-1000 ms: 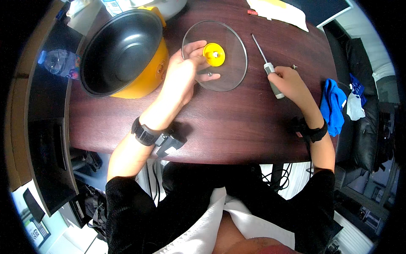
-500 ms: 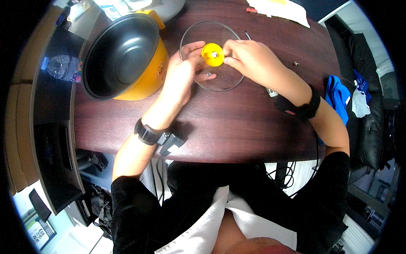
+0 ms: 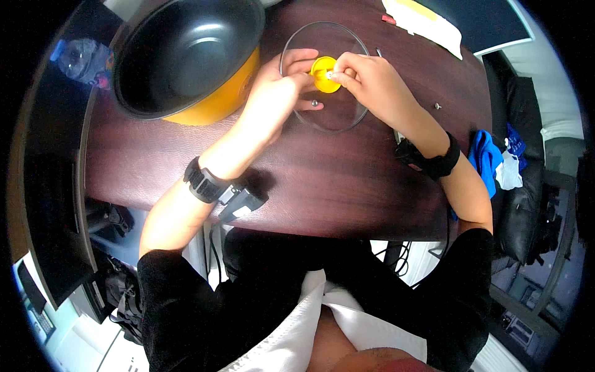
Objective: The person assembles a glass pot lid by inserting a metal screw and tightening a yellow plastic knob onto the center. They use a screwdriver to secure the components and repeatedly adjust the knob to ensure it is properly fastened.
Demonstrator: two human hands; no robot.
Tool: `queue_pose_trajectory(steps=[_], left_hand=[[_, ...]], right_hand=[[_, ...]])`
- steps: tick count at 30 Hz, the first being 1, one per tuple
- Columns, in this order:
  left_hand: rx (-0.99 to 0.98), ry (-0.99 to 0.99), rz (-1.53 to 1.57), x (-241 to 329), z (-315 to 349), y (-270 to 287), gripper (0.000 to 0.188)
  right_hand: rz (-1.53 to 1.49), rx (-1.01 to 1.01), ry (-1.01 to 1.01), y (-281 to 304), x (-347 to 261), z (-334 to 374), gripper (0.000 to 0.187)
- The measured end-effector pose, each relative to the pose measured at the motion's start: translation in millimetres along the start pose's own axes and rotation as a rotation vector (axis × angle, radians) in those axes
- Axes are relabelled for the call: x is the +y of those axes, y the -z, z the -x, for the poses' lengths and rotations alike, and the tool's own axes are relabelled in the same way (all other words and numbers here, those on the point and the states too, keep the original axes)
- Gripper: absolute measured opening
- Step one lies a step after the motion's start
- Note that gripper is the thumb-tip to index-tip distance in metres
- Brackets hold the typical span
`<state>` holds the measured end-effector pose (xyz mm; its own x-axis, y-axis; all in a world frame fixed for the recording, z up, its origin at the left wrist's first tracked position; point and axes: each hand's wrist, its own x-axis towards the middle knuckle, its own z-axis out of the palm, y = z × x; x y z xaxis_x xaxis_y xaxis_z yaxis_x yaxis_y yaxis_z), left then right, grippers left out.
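Note:
A round glass lid (image 3: 339,115) with a dark metal rim is held above the table, beside the pot. At its middle sits a yellow cup-shaped knob (image 3: 325,85), hollow side toward me. My left hand (image 3: 279,87) is closed at the lid's left side. Its thumb is at the knob's edge, and one finger shows through the glass by the small metal vent (image 3: 314,103). My right hand (image 3: 362,74) pinches a small metal piece (image 3: 330,75), probably a screw, inside the knob; its fingertips partly hide it.
A yellow pot (image 3: 214,102) with a dark inside stands at the left. A small screw-like piece (image 3: 437,106) lies right of my right forearm. White packaging (image 3: 424,25) is at the far right, a plastic bottle (image 3: 83,62) far left, blue cloth (image 3: 485,158) beyond the right edge.
My right fingers have moved from the knob's right edge into its hollow, onto the small metal piece. The view has shifted, so the pot appears higher.

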<state>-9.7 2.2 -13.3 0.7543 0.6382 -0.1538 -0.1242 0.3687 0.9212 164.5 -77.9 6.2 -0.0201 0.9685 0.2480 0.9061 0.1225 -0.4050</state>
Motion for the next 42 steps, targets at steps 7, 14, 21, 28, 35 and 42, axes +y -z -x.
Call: queue_pose_trajectory(steps=[7, 14, 21, 28, 35, 42], left_hand=[[0.007, -0.008, -0.006, 0.7, -0.2, -0.4, 0.039], [0.011, 0.009, 0.022, -0.2, -0.7, 2.7, 0.038], [0.009, 0.015, 0.039, -0.1, -1.2, 1.9, 0.038], [0.001, 0.019, 0.056, 0.7, 0.7, 2.8, 0.039], [-0.002, 0.015, 0.045, 1.5, 1.3, 1.9, 0.039], [-0.043, -0.034, 0.032, 1.2, 1.7, 1.6, 0.040]], right_hand=[[-0.213, -0.078, -0.147, -1.2, 9.2, -3.8, 0.017], [-0.380, -0.168, -0.305, -2.3, 3.4, -5.8, 0.020], [-0.289, -0.118, -0.156, -4.6, 9.1, -5.9, 0.019], [-0.288, -0.164, -0.170, -3.0, 5.6, -12.7, 0.016], [-0.343, -0.234, -0.175, 2.6, 5.7, -16.0, 0.011], [-0.373, -0.230, -0.162, 5.5, 2.5, -16.4, 0.012]])
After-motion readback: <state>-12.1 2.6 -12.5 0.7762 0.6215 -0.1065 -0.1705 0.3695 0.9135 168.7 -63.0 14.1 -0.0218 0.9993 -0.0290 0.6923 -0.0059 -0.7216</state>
